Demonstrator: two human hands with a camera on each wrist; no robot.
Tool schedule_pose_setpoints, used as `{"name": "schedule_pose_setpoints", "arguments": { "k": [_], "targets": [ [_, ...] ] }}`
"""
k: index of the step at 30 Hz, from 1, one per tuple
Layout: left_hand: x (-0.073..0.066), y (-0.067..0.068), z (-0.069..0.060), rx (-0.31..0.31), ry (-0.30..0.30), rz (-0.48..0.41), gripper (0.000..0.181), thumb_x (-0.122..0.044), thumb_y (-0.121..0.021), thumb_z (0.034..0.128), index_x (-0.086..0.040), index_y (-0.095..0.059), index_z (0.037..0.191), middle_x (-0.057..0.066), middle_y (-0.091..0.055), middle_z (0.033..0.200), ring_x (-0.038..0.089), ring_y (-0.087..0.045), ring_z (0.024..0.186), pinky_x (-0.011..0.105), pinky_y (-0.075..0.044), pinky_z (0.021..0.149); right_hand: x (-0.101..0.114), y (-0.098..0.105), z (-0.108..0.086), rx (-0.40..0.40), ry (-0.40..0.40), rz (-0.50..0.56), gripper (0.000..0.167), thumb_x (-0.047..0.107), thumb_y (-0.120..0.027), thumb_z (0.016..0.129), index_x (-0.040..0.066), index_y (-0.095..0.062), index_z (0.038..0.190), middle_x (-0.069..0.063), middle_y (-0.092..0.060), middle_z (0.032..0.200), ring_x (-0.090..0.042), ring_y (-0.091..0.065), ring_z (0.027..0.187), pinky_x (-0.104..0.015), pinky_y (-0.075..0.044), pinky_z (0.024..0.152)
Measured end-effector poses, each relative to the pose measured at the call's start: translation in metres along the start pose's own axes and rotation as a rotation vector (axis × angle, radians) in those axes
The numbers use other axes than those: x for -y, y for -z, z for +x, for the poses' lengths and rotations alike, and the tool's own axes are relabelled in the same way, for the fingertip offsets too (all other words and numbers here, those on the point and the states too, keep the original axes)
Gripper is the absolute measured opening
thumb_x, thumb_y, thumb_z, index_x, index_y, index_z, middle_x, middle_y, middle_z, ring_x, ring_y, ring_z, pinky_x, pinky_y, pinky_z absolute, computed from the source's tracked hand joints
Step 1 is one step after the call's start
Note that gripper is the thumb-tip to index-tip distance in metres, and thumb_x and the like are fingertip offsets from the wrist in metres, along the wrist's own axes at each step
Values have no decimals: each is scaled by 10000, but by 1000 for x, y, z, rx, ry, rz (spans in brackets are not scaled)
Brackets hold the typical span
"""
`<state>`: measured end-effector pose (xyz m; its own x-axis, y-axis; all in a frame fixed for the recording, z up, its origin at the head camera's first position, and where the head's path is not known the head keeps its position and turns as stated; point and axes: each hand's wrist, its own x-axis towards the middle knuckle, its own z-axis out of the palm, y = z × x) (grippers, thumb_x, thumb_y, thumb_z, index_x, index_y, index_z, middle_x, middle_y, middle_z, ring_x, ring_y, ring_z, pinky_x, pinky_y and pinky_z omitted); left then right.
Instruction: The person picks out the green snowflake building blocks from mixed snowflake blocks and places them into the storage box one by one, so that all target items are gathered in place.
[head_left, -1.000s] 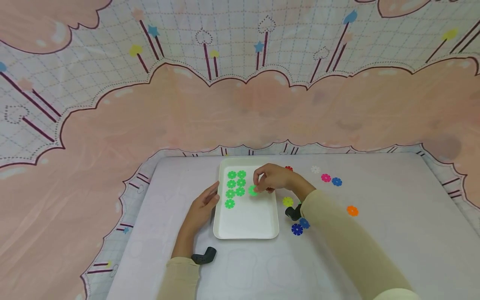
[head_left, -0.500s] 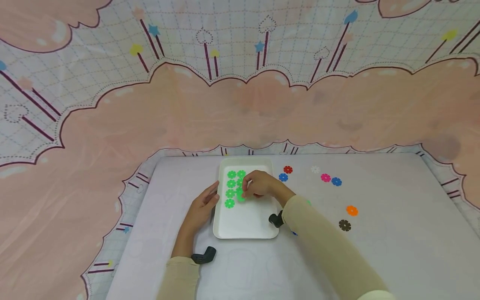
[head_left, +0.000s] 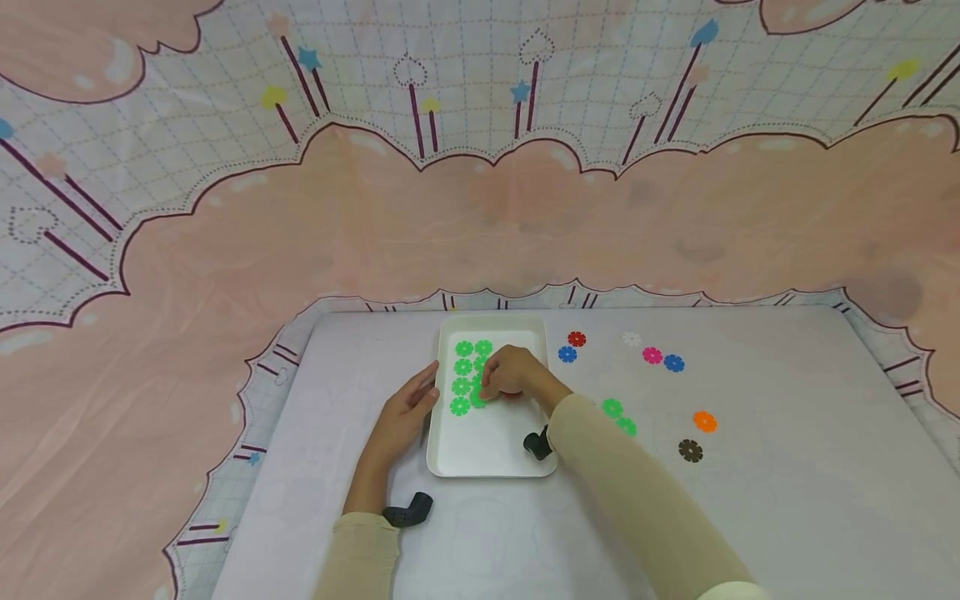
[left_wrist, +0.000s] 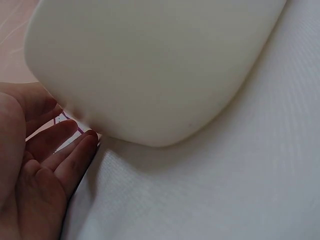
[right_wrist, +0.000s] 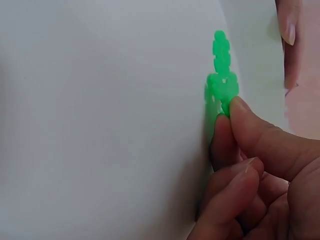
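Observation:
My right hand (head_left: 513, 371) is over the white tray (head_left: 491, 454). It pinches a green notched, flower-shaped plastic disc (right_wrist: 225, 87) between thumb and fingertips, seen closely in the right wrist view. This disc is tilted just above the tray floor, beside a green disc (head_left: 460, 406) at the near end of the left column. Two columns of similar green discs (head_left: 464, 348) lie in the tray's left part, the right column partly hidden by my fingers. My left hand (head_left: 401, 425) rests at the tray's left side, its extended fingertips touching the outer wall (left_wrist: 150, 100).
Right of the tray lie loose discs: red (head_left: 576, 339), blue (head_left: 567, 354), white (head_left: 632, 338), pink (head_left: 652, 356), green (head_left: 612, 408), orange (head_left: 705, 422) and brown (head_left: 690, 451). My right forearm hides part of the white table (head_left: 810, 467). A patterned cloth (head_left: 480, 225) hangs behind.
My right hand has moved left across the tray with the pinched green disc, to the near end of the right column. The left hand has stayed at the tray's side.

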<state>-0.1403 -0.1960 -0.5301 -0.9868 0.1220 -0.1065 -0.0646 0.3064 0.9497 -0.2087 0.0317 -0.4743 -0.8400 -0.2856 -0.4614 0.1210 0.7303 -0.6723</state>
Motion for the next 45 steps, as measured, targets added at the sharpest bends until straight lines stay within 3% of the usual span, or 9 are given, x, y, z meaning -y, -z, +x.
{"name": "schedule_pose_setpoints", "arguments": {
  "k": [4,10,24,45],
  "targets": [
    [0,0,0,-1,3,1,503,-276,-596,1042,-320,-475,1528,39,-486,1575,300,-495,1434,537,-415,1164,1,-1,1,-12,-13,-40,152,162,-883,783,144,-739,737,30,-606,680,-88,-515,544,-202,-432,482],
    [0,0,0,4,-8,-2,502,-280,-599,1041,-329,-478,1525,33,-479,1580,295,-492,1438,531,-416,1164,-1,-1,-1,1,-27,4,149,149,-888,778,128,-743,754,12,-646,679,-96,-578,548,-196,-457,493],
    [-1,1,0,3,-13,9,499,-290,-603,1038,-356,-480,1517,36,-486,1576,292,-501,1431,534,-427,1154,-9,1,-2,74,37,78,154,113,-867,802,99,-714,790,1,-657,703,-103,-589,594,-183,-446,524],
    [-3,0,-2,-1,3,-13,497,-275,-601,1040,-354,-481,1516,27,-481,1579,286,-498,1434,531,-420,1162,-13,2,0,92,58,80,191,131,-874,799,99,-688,773,0,-644,684,-109,-584,592,-188,-463,529]
  ]
}}
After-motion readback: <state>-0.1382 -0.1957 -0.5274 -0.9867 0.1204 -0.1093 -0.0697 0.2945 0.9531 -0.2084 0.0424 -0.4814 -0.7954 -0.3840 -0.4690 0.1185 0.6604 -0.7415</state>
